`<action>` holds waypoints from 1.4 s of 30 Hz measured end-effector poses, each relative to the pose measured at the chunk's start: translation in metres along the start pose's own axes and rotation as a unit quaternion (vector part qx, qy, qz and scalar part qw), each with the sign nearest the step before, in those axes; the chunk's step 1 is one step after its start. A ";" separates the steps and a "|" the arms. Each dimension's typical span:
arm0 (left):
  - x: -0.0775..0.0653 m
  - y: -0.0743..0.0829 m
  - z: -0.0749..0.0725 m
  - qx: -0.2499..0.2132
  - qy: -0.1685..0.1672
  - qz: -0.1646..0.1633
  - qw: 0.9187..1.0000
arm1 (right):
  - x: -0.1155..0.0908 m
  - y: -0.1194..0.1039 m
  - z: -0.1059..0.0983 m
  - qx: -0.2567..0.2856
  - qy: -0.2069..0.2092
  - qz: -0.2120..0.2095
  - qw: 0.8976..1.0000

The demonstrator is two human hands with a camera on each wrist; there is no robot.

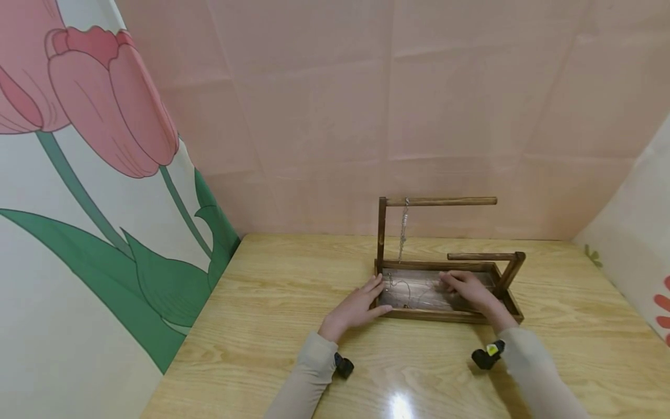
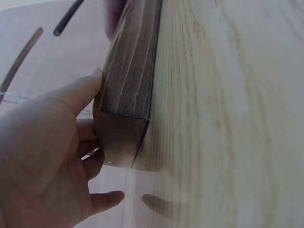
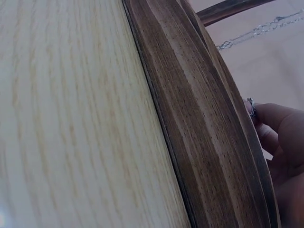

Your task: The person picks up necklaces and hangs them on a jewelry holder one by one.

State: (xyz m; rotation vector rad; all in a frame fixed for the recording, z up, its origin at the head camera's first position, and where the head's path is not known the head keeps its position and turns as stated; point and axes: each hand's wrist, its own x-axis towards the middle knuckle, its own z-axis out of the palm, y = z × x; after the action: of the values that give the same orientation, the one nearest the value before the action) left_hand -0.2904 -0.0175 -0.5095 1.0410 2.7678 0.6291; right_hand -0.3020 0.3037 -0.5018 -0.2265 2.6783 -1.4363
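- Your right hand (image 1: 467, 289) reaches in over the wooden tray, its thumb and fingers pinching a small silvery ring-like piece (image 3: 251, 107).
- Your left hand (image 1: 356, 306) is relaxed rather than clenched, fingers laid against the tray's left end and thumb along its front wall.
- Between your hands sits the wooden tray (image 1: 434, 315) — shallow, rectangular, dark brown with paler streaks in the grain.
- Beyond your left fingers a tall post (image 1: 381, 230) rises, with an upper bar (image 1: 450, 201) running rightward from its top; a silver chain (image 1: 403, 224) hangs from it.
- Just beyond your right hand is a lower bar (image 1: 481, 256), carried by a short post (image 1: 510, 270) to that hand's right.
- Under and around both hands spreads a light wood-grain table (image 1: 262, 291), with a bright glare spot near you.
- Ahead of your hands hangs a creased pink backdrop (image 1: 314, 116); far to their left, a panel with tulips (image 1: 110, 105).
- Thin strands on the tray floor, just right of your left hand, are too fine to make out.
- Your right palm is cut off in its wrist view — whether the pinched piece touches the tray floor, you cannot tell.
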 end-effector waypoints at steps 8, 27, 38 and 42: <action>0.000 0.001 -0.001 0.004 0.001 0.000 1.000 | -0.001 0.002 -0.003 0.002 0.023 -0.007 1.000; -0.001 0.001 -0.001 -0.002 -0.005 0.000 1.000 | 0.001 0.003 0.000 -0.076 0.066 -0.036 0.994; 0.000 -0.001 0.000 -0.005 -0.004 0.000 1.000 | -0.003 -0.006 -0.002 -0.118 0.060 -0.022 0.991; 0.000 -0.001 0.001 -0.005 -0.002 0.002 1.000 | -0.004 -0.007 -0.002 -0.133 0.065 -0.017 0.989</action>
State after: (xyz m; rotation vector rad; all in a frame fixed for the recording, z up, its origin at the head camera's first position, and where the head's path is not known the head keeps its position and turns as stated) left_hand -0.2910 -0.0181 -0.5105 1.0434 2.7569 0.6412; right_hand -0.2981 0.3023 -0.4942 -0.2041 2.9838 -1.1342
